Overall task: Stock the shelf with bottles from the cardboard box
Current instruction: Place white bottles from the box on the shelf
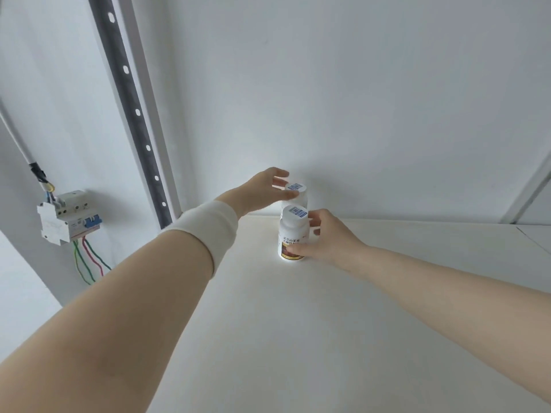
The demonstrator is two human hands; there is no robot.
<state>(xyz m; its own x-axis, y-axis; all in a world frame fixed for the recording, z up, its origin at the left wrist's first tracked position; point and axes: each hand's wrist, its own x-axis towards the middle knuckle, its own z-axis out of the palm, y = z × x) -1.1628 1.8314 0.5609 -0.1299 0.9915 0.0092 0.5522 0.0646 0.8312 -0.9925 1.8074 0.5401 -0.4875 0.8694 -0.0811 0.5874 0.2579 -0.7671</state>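
**Ana:** What is the biggest thing there?

**Ben:** A wide, flat white shelf board (328, 338). It fills the bottom of the view and meets a pale grey wall (372, 99) at the back.

**Ana:** And on the left?

**Ben:** A long dark metal strip with round holes (131, 93) runs up the wall. Lower down, beside it, sits a white plastic switch box with a blue lever (67, 223). Red and green wires (89, 260) hang under it.

**Ana:** Where are the person's hands?

**Ben:** Both reach to the back of the shelf. The left hand (259, 190) has a white cloth band (208, 231) on its arm. Its fingers curl round the top of the far white plastic bottle (299, 201). The right hand (332, 238) grips the near white plastic bottle with a dark label (290, 234). Its thumb is on the label and its fingers bend round the side.

**Ana:** How do the bottles stand?

**Ben:** Both stand upright on the shelf, near the wall, one right behind the other. They may be touching, but it is hard to tell from here. A small blue sticker (299, 212) sits on top of each bottle.
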